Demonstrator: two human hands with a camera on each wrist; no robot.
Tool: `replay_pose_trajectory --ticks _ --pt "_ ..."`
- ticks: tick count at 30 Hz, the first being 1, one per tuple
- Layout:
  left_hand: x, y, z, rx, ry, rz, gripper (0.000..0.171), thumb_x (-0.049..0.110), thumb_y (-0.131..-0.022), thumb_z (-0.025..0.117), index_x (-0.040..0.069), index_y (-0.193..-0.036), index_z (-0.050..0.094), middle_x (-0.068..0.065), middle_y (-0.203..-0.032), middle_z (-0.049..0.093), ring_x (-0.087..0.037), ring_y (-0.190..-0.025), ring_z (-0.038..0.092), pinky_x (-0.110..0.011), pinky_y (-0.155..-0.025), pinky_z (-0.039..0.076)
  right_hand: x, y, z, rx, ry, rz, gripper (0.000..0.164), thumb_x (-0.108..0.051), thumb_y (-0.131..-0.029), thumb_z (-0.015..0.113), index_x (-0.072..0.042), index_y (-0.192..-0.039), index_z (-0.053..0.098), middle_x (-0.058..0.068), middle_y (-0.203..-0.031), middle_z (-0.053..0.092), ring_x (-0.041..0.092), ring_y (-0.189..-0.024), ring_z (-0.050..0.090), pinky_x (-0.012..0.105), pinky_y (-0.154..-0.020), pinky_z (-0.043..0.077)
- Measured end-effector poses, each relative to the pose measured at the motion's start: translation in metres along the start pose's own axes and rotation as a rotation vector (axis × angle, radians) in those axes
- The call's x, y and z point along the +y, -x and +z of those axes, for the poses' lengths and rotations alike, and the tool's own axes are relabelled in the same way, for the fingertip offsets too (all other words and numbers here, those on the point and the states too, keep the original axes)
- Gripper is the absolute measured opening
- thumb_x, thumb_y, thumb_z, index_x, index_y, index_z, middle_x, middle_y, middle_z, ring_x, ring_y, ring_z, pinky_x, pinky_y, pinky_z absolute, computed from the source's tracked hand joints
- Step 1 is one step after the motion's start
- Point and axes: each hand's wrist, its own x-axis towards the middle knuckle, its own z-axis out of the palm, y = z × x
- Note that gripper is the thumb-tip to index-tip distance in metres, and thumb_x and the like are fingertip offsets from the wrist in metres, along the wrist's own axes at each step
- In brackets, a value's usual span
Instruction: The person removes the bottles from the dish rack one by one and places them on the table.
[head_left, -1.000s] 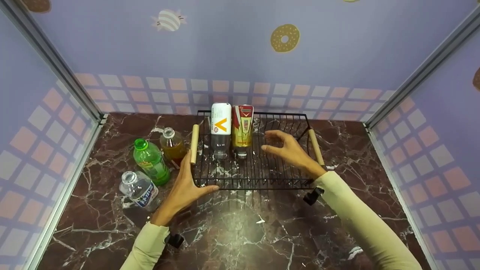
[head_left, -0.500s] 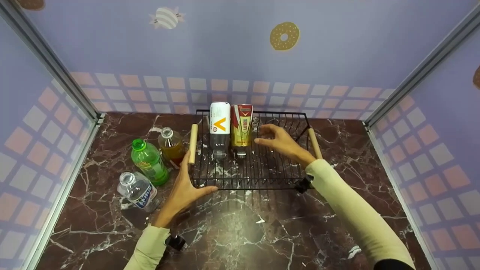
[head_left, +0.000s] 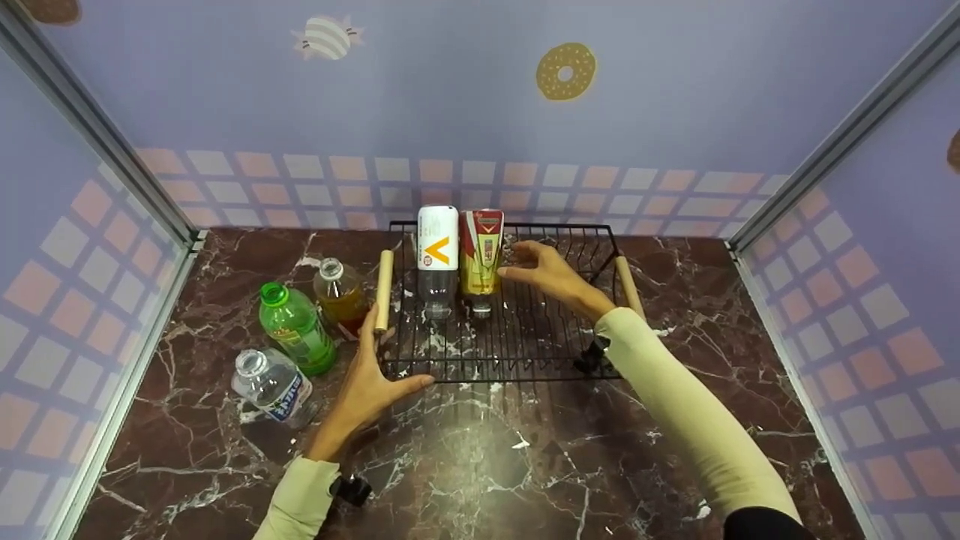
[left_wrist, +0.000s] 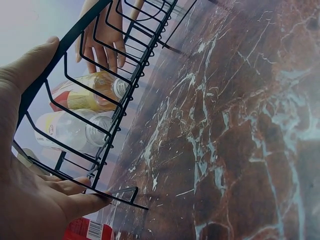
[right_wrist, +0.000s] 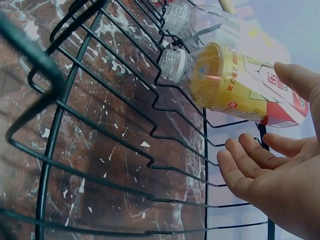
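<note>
A black wire rack (head_left: pixel 517 381) with wooden handles stands on the marble surface. Two bottles sit neck-down in it: a white-labelled clear bottle (head_left: pixel 438 247) and, to its right, a red-and-yellow-labelled bottle (head_left: pixel 481 251). My left hand (head_left: pixel 367 382) spans the rack's front left corner; thumb and fingers are spread and touch its wires, as the left wrist view shows. My right hand (head_left: pixel 559 277) is at the right side of the red-and-yellow bottle (right_wrist: pixel 240 82), fingers loosely bent. The thumb tip overlaps that bottle in the right wrist view; I cannot tell whether it touches.
Left of the rack stand three uncapped bottles: a clear one (head_left: pixel 271 386), a green one (head_left: pixel 298 330) and one with amber liquid (head_left: pixel 341 292). The rack's wooden handles (head_left: pixel 384 291) rise at both ends. Patterned walls (head_left: pixel 375 112) enclose the back and sides.
My right hand has moved left across the rack, up to the red-and-yellow-labelled bottle. My left hand stays at the rack's corner, and the bottles keep their places.
</note>
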Motion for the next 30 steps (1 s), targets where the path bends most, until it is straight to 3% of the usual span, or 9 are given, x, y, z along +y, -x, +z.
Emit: replay_pose_trajectory --ticks 12,30 --pt "0.001 0.001 0.001 0.003 0.044 -0.009 0.141 0.017 -0.078 0.103 0.016 -0.177 0.002 -0.037 -0.175 0.021 -0.045 -0.156 0.044 -0.068 -0.128 0.034 0.005 -0.016 0.008 -0.037 -0.091 -0.034 0.081 -0.023 -0.101 0.081 0.01 -0.162 0.04 0.029 -0.157 0.056 0.042 -0.144 0.057 0.05 -0.119 0.052" --pt "0.0 0.002 0.0 0.005 0.034 -0.016 0.142 0.022 -0.077 0.103 0.015 -0.177 0.003 -0.036 -0.176 0.02 -0.045 -0.156 0.044 -0.068 -0.128 0.032 0.004 -0.028 0.025 -0.114 -0.12 -0.044 0.068 -0.016 -0.102 0.08 0.006 -0.156 0.046 0.023 -0.135 0.07 0.034 -0.121 0.069 0.046 -0.11 0.059"
